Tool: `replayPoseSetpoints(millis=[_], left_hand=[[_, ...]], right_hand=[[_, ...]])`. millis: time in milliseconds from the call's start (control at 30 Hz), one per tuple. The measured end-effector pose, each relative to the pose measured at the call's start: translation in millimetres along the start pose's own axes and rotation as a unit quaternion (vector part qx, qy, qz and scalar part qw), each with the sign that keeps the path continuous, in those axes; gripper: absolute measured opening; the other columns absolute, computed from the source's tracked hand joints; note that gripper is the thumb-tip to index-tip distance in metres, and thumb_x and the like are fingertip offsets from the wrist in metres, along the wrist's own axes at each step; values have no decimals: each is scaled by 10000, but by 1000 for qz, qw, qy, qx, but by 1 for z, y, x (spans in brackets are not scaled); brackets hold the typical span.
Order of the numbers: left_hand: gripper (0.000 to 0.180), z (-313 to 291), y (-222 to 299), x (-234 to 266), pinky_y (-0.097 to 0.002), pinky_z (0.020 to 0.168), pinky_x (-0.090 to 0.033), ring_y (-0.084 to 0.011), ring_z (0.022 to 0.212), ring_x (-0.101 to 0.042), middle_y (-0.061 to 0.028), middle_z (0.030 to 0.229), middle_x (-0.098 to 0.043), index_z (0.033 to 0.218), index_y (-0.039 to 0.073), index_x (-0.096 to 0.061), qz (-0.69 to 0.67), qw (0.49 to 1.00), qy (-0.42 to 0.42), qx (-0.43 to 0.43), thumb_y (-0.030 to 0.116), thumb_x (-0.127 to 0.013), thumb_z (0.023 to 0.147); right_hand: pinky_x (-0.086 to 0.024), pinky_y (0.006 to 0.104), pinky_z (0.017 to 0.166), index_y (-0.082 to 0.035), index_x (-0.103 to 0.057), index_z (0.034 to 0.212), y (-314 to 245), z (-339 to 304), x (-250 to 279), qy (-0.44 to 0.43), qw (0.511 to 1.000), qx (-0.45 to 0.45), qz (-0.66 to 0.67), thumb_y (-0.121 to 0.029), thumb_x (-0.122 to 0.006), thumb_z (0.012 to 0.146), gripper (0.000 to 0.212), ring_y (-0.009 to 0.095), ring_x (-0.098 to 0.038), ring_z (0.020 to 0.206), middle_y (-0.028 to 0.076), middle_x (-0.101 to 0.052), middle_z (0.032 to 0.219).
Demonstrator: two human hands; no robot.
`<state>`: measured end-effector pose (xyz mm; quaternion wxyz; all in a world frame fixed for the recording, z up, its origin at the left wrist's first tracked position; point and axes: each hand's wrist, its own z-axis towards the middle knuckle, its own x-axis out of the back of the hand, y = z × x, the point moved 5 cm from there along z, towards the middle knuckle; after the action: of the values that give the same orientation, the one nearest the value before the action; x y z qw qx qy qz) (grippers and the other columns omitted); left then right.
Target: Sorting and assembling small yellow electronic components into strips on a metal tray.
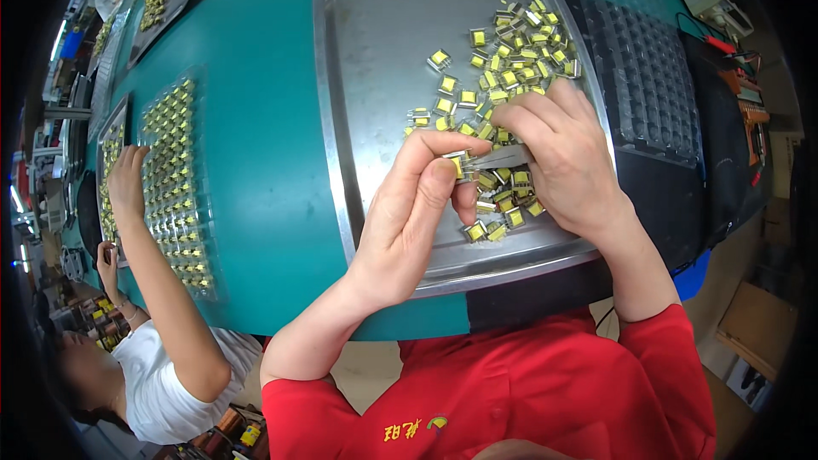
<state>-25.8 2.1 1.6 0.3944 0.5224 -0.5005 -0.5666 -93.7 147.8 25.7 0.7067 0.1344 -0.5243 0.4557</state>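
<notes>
Over a metal tray (375,51), my left hand (400,221) pinches a small yellow-wrapped transformer (458,167) between thumb and fingers. My right hand (562,162) grips metal tweezers (501,157), whose tips reach the pin side of that transformer. Whether the tips touch the pins I cannot tell. Many similar transformers (520,60) lie loose in the right half of the tray, some partly hidden beneath my hands.
Right of the tray lies a clear plastic blister tray (652,77) on a black mat. To the left stands another blister tray filled with yellow transformers (175,170). A co-worker's hand (128,183) works beside it. A red-tipped lead (720,44) lies at far right.
</notes>
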Motion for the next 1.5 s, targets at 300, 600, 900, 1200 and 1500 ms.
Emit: replayPoseSetpoints(millis=[300,600,900,1200,1500], left_hand=[[353,-3,1,-1,-254,755,-433,-100,773,-506,-29,851,-509,1272,21,-494,-24,1000,0,-17,284,-344,1092],[338,5,0,1,-282,792,-450,-138,834,-561,-67,965,-574,1293,60,-488,-144,988,4,55,307,-426,1071],[341,0,-8,5,-285,814,-452,-141,845,-539,-64,978,-585,1328,60,-483,-212,972,28,100,244,-510,1042],[293,3,3,3,-274,875,-454,-115,907,-537,-57,1078,-592,1311,33,-523,-97,994,-22,56,143,-493,1041],[244,4,2,9,-288,894,-485,-116,951,-575,-76,1124,-586,1259,19,-521,-40,999,3,8,49,-487,1019]], right_hand=[[-451,403,822,-47,-630,1008,0,-1,3,-8,999,-21,41,121,-556,694,363,314,-536,904,98,-627,964],[-433,419,870,-27,-626,976,17,2,7,24,998,-53,23,167,-536,652,388,338,-543,963,113,-612,950],[-441,427,851,-22,-621,970,15,3,6,11,997,-67,31,154,-538,661,365,346,-542,958,129,-604,956],[-438,435,857,-5,-609,976,12,1,10,-6,997,-72,2,168,-519,651,379,347,-534,955,136,-589,962],[-438,443,850,-7,-606,975,13,4,7,0,998,-68,2,187,-523,614,419,358,-531,942,138,-582,953]])
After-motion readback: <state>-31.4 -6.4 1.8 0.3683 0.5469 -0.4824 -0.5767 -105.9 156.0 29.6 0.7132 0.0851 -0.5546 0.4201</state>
